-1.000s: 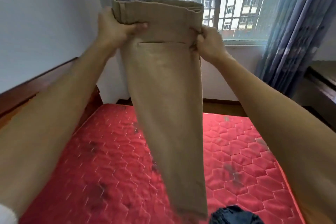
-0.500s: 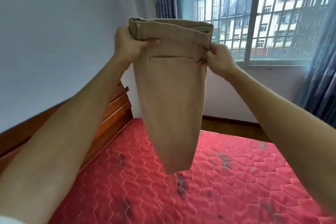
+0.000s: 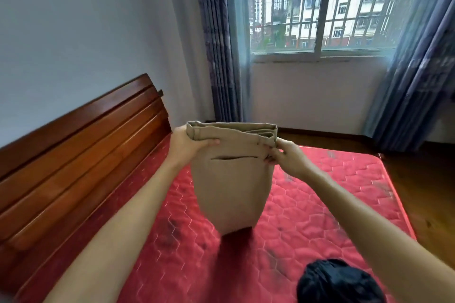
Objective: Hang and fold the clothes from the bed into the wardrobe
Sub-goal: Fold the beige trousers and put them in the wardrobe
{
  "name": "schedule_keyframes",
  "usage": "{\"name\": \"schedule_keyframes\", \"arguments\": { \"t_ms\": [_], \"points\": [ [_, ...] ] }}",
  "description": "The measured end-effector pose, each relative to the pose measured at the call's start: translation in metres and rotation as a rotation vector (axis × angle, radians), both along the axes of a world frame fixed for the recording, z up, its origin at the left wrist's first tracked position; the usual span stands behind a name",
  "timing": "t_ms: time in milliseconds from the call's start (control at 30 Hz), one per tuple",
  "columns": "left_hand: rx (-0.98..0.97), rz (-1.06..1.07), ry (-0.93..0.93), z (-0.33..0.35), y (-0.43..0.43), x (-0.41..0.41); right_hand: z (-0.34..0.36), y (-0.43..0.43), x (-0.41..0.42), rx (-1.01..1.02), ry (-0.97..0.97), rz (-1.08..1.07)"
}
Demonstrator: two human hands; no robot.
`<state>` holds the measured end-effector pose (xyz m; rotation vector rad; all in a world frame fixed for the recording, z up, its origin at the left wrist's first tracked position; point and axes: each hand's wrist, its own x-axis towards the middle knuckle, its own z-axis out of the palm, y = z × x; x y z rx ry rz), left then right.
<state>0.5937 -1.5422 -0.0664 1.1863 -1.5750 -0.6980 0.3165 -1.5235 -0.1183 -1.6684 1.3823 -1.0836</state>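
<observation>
Hanging from both hands, the folded khaki trousers (image 3: 231, 192) are held by the waistband out in front of the person, above the red quilted mattress (image 3: 332, 204). The left hand (image 3: 187, 147) grips the left end of the waistband, its thumb laid across the near face of the cloth and its fingers out of sight behind. The right hand (image 3: 288, 158) pinches the right end, fingertips closed on the edge just where a slit pocket (image 3: 234, 157) ends. Between the two hands the waistband runs level, its stacked layers showing along the top. Just below the line of the grip the pocket cuts across the fabric, and from there the trousers hang straight down, narrowing to a rounded lower end that is blurred. A dark shadow sits right under that end; whether the cloth touches the mattress I cannot tell.

Below the right forearm, near the bottom edge of the view, a dark crumpled garment (image 3: 337, 283) lies on the mattress, well apart from the trousers. To the left of the left hand stands the wooden headboard (image 3: 86, 155) against a pale wall (image 3: 86, 32). Beyond and above the grip are a barred window (image 3: 320, 7) and blue-grey curtains (image 3: 216, 56) at each side of it. A wooden floor (image 3: 418, 192) shows past the right hand.
</observation>
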Motion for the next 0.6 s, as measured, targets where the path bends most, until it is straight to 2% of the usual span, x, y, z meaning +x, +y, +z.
{"name": "schedule_keyframes", "arguments": {
  "t_ms": [400, 600],
  "points": [
    [0.562, 0.034, 0.139, -0.213, 0.162, 0.010, -0.192, 0.169, 0.005, 0.464, 0.126, -0.001],
    [0.819, 0.083, 0.195, -0.298, 0.223, 0.005, -0.255, 0.228, 0.008, 0.620, 0.225, 0.014]
  ]
}}
